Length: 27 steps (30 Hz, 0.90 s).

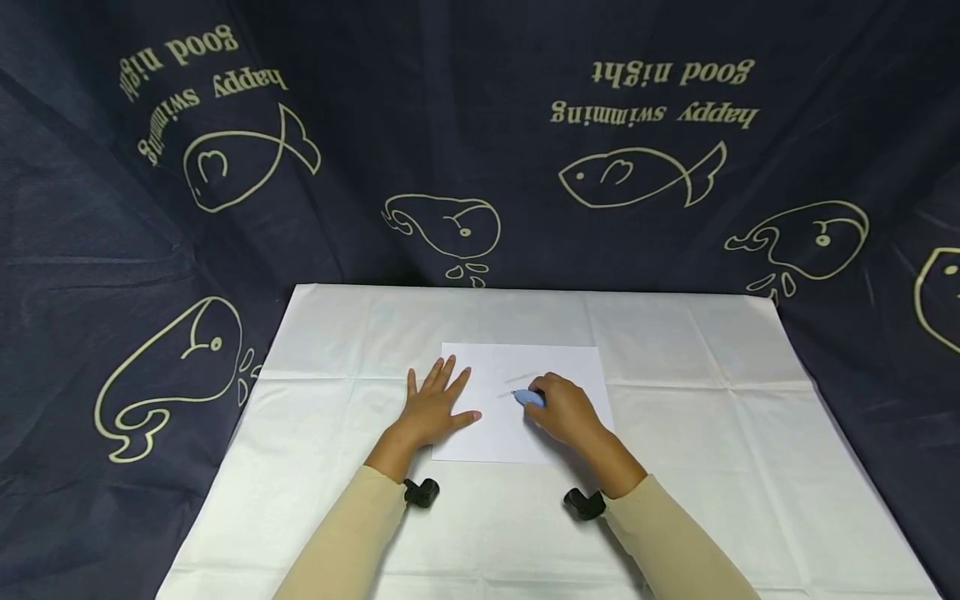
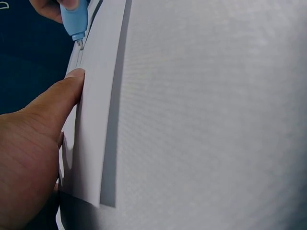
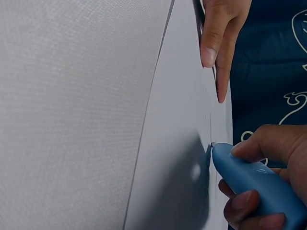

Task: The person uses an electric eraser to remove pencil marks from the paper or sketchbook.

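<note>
A sheet of white paper [image 1: 487,443] lies on the white cloth, with faint grey lines [image 1: 521,378] drawn near its middle. My left hand [image 1: 429,414] rests on the paper's left edge, fingers spread, the thumb pointing toward the lines. In my right hand [image 1: 567,412] I grip a light blue electric eraser [image 3: 259,184], thumb on top and fingers curled beneath it. Its narrow tip points left and meets the paper by a line. The left wrist view shows the blue body of the eraser [image 2: 74,21] and its small tip just beyond my left thumb [image 2: 67,91].
The white cloth [image 1: 690,442] covers the table and has fold creases. Behind and at the sides hangs dark blue fabric [image 1: 517,100] with fish and whale outlines and lettering. A small black camera [image 1: 422,492] sits on my left wrist, another black camera [image 1: 584,504] on my right.
</note>
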Available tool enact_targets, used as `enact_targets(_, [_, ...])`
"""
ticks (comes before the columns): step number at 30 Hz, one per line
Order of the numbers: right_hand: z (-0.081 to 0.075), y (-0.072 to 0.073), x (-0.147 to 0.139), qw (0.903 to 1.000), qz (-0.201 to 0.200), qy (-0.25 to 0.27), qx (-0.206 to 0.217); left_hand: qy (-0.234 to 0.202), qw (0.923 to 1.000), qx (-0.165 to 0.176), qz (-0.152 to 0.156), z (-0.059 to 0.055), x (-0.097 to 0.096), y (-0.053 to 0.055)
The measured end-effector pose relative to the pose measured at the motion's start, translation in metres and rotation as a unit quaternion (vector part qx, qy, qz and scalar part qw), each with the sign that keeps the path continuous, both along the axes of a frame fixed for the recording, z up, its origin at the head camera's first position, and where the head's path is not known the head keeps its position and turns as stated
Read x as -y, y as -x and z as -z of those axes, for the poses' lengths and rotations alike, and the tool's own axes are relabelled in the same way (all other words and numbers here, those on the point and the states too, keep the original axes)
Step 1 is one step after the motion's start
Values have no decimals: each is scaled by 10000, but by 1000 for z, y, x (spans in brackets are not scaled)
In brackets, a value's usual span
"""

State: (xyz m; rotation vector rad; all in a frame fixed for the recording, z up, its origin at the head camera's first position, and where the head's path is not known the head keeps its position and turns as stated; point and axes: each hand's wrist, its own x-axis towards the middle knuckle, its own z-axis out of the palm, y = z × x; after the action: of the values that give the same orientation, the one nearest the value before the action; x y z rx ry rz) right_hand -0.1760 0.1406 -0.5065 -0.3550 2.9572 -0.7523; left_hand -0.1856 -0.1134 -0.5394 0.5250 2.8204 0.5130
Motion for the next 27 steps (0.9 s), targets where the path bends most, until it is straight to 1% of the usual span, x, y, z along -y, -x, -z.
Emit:
enact_targets(9, [-3, -1, -4, 10000, -63, -37, 66, -2, 10000, 17, -27, -1, 0, 0])
enact_targets(17, [1, 3, 1, 10000, -84, -32, -21, -9, 10000, 22, -7, 0, 0, 0])
enact_targets(21, [0, 3, 2, 9999, -32, -90, 70, -17, 10000, 8, -18, 0, 0, 0])
enact_targets(27, [-7, 0, 0, 9994, 19, -168, 309, -31, 10000, 53, -18, -1, -1, 0])
